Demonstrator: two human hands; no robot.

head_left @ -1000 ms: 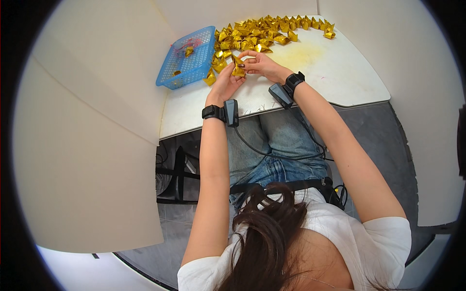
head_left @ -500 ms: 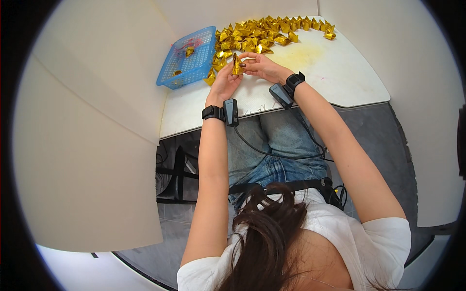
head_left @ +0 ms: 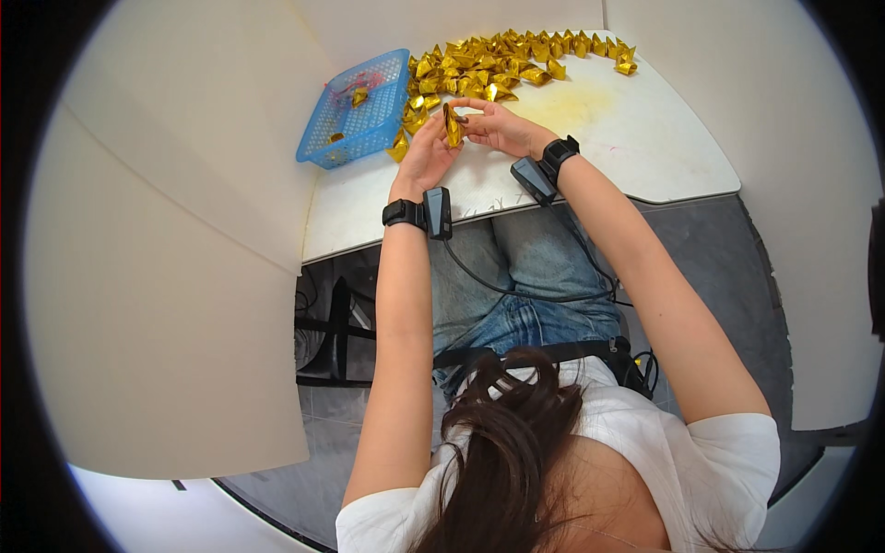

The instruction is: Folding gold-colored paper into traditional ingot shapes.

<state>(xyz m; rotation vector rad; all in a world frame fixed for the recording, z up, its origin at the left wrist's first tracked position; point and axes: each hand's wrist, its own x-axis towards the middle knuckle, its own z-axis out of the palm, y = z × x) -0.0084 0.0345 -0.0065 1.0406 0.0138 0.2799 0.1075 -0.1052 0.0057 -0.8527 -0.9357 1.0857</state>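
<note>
Above the near part of the white table [head_left: 654, 138], a folded gold foil paper ingot [head_left: 453, 129] stands nearly upright between my two hands. My left hand [head_left: 427, 159] is closed on its left side, palm partly turned up. From the right, the thumb and fingers of my right hand [head_left: 501, 127] pinch the same ingot. Some fingertips are hidden behind the foil. Just beyond my hands spreads a heap of similar gold paper ingots [head_left: 475, 69], its nearest pieces close to my left fingers.
A blue perforated plastic basket [head_left: 318, 158] stands at the table's left, with a couple of gold pieces and something reddish inside. Pale partitions [head_left: 184, 230] rise on both sides. Wrist straps with grey boxes [head_left: 438, 214] sit on both my wrists, a black cable [head_left: 498, 293] hanging over my lap.
The paper ingot has tilted slightly, its lower end shifting a little to the right. Both hands keep nearly the same place, with only small finger movements.
</note>
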